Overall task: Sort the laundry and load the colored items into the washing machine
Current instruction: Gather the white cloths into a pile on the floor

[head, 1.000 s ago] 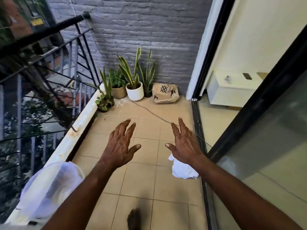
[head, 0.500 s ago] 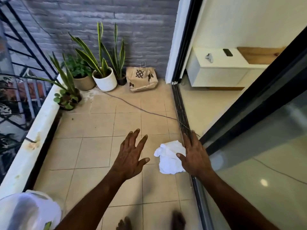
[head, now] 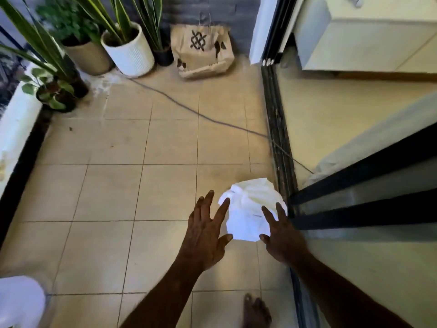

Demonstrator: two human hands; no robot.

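A crumpled white garment point(head: 250, 209) lies on the beige floor tiles beside the sliding-door track. My left hand point(head: 205, 235) hovers at its left edge with fingers spread, fingertips over the cloth's rim. My right hand point(head: 279, 235) is at its lower right side, fingers apart and overlapping the cloth. Neither hand has closed on it. No washing machine is in view.
A black sliding-door track point(head: 281, 143) and glass door frame point(head: 359, 192) run along the right. A grey cable point(head: 189, 107) crosses the tiles. Potted plants point(head: 127, 50) and a paper bag point(head: 201, 53) stand at the far wall. A white object point(head: 19, 301) sits bottom left. A bare foot point(head: 256, 313) shows below.
The view has tilted down and moved closer to the floor. Both hands have dropped toward the white garment and now flank it.
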